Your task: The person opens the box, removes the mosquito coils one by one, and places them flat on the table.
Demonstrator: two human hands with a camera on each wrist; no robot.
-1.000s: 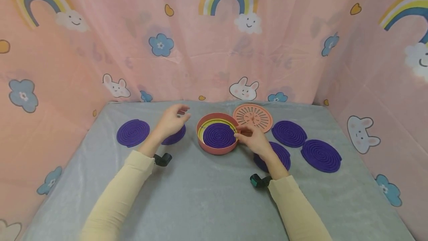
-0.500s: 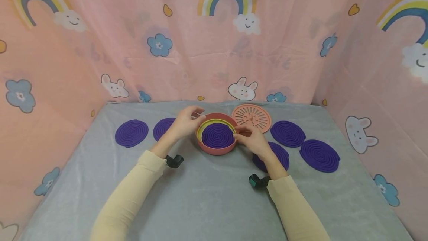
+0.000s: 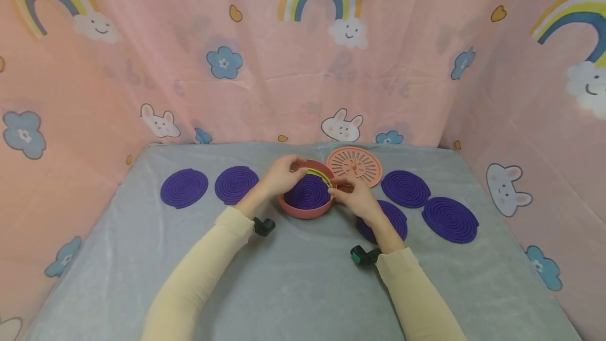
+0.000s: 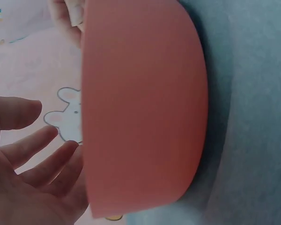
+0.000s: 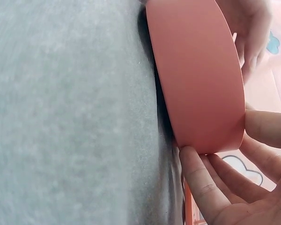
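Note:
A round salmon-pink mosquito coil box (image 3: 306,214) stands on the cloth, lidless. Inside it a purple mosquito coil (image 3: 306,192) lies over a yellow inner tray (image 3: 321,174), whose edge shows at the back. My right hand (image 3: 356,200) holds the box at its right side; the right wrist view has its thumb (image 5: 268,126) at the rim and a finger against the outer wall. Over the left part of the rim hovers my left hand (image 3: 282,175), thumb and fingers apart in the left wrist view, fingertips right at the rim and holding nothing visible.
A slotted pink lid (image 3: 354,166) lies flat behind the box to the right. Purple coils (image 3: 184,188) lie on the left, and several more (image 3: 450,219) on the right, one partly under my right forearm. Printed pink curtains (image 3: 265,93) border the grey-clothed table (image 3: 303,288).
My left hand has moved rightward from above a purple coil on the left to the box's left rim, uncovering that coil. My right hand stays at the box's right side.

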